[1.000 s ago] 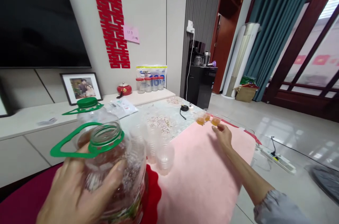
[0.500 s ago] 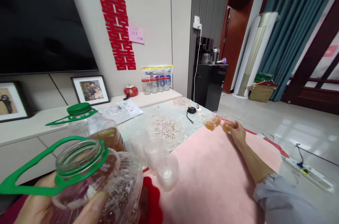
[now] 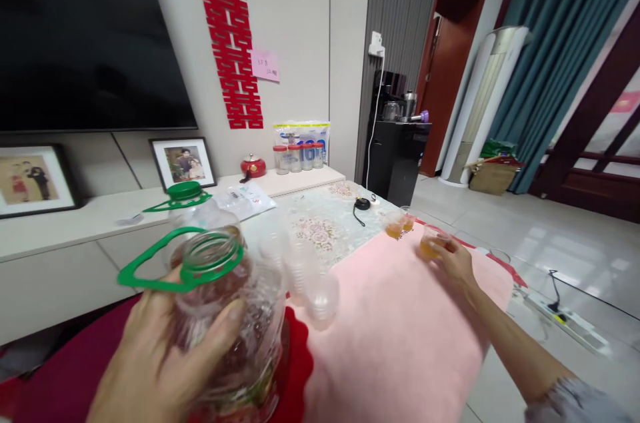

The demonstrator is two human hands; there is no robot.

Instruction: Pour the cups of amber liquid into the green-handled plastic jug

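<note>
My left hand (image 3: 165, 350) is closed around the shoulder of a clear plastic jug (image 3: 260, 343) with an uncapped neck and a green carry handle. Behind it stands a second jug (image 3: 227, 220), green-capped, its lower part mostly hidden. Stacks of clear plastic cups (image 3: 323, 300) lean just right of the held jug. At the far side of the pink cloth (image 3: 390, 316), my right hand (image 3: 453, 260) grips a clear cup (image 3: 429, 248) of amber drink by its side. Two similar filled cups (image 3: 394, 228) sit beyond it, to the left.
A red scalloped mat (image 3: 299, 356) lies beside the held jug. On the flowered tablecloth (image 3: 315, 233) are a black tape measure (image 3: 362, 204) and a plastic packet (image 3: 243, 202). Red-lidded jars (image 3: 295, 158) line the white cabinet. A power strip (image 3: 565, 323) lies on the floor at right.
The cup in my right hand has come slightly nearer, farther from the two other filled cups. My left hand and its jug appear farther right and more fully in view; the camera has shifted too.
</note>
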